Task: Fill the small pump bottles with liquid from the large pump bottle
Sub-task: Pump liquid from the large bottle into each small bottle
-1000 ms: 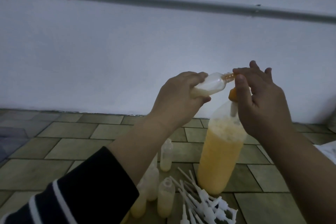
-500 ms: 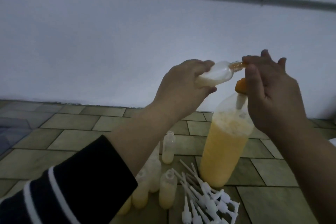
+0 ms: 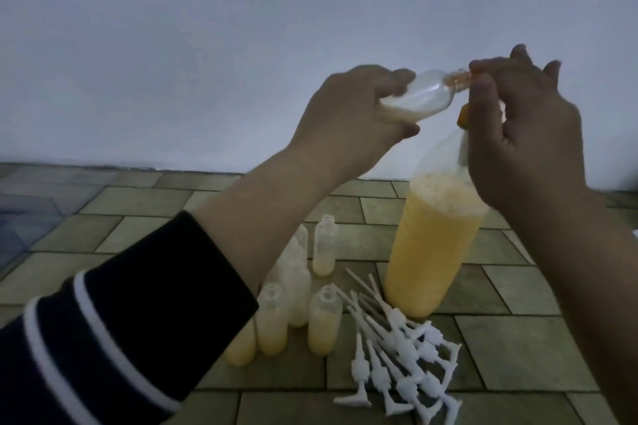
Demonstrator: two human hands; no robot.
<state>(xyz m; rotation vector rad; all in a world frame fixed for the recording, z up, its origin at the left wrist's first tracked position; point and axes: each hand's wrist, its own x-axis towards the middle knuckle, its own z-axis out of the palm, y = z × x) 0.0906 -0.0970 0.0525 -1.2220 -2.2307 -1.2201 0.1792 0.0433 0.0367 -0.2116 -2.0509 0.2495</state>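
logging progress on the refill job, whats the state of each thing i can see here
small bottle in left hand: tilted, uncapped, a little liquid inside
right hand: fingers on the orange pump head
large pump bottle: upright on the floor, mostly full of yellow liquid
small bottles on the floor: upright, uncapped, partly filled
white pump tops: loose in a pile, not fitted

Left hand (image 3: pixel 348 121) grips small bottle (image 3: pixel 179 97), tilted near-horizontal, neck at the orange pump (image 3: pixel 464 114) of the large bottle (image 3: pixel 431 245). Right hand (image 3: pixel 524 134) presses pump top. Part-filled bottles (image 3: pixel 297 307) and loose white pumps (image 3: pixel 404 352) on tiled floor (image 3: pixel 518 348).
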